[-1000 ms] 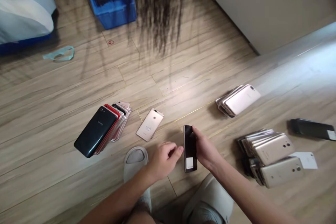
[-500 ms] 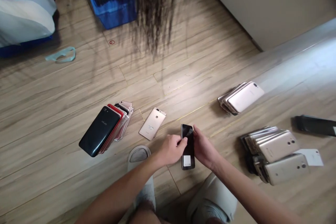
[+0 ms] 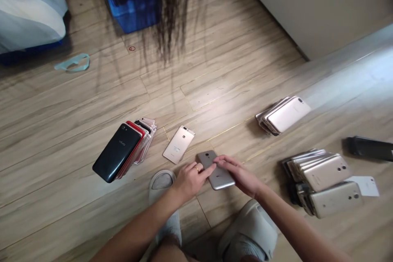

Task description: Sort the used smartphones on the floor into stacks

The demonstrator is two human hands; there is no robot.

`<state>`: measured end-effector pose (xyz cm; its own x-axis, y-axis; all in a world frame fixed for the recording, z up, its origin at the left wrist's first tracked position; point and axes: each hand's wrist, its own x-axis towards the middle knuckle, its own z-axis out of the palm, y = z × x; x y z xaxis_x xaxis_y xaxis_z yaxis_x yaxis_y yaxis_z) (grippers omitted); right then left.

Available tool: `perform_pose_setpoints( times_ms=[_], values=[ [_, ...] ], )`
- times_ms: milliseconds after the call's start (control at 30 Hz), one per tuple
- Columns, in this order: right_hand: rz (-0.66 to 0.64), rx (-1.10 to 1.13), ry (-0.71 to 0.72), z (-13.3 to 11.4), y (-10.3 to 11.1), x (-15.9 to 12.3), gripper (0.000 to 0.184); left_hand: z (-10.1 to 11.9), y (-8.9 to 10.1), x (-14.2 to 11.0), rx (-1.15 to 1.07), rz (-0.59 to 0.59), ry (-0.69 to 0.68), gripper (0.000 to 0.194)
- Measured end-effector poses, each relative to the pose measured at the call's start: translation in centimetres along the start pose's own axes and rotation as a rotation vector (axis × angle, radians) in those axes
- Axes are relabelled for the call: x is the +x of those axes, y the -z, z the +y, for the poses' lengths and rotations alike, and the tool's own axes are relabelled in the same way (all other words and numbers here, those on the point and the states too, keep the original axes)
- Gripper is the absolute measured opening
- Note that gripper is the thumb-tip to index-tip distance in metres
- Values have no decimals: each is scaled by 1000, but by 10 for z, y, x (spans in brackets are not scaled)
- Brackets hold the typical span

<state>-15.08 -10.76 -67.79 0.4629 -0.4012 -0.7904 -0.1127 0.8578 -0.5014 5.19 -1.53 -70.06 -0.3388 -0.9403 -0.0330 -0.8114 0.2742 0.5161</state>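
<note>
Smartphone point(image 3: 215, 170) now face down, between left hand point(image 3: 190, 181) and right hand point(image 3: 239, 175)

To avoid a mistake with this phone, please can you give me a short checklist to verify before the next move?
1. Left hand and right hand touch the metal phone: ok.
2. Phone's back faces up, camera showing: ok.
3. Screen condition: cannot tell, it faces down.
4. Gap to the lone gold phone: ok, they are apart.
5. Gap to the stack of gold phones: ok, wide.
6. Phone lying flat on the floor: cannot tell.
</note>
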Motion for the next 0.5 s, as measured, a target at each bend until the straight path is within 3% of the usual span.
perform_pose_setpoints(
  times_ms=[67,167,267,367,500],
  values=[
    [26,-92,147,8,2,4,41,-1,-4,-6,-58,49,61,53],
    [73,-242,309,20,8,12,40,2,-8,-25,-174,269,174,54],
    [242,-440,410,33,23,8,40,9,-7,-54,-224,396,264,49],
    [445,-675,430,60,49,-17,29,13,0,-84,-182,343,288,42],
    [325,-1039,389,124,87,-65,24,5,14,-106,-89,153,232,38]
  ],
)
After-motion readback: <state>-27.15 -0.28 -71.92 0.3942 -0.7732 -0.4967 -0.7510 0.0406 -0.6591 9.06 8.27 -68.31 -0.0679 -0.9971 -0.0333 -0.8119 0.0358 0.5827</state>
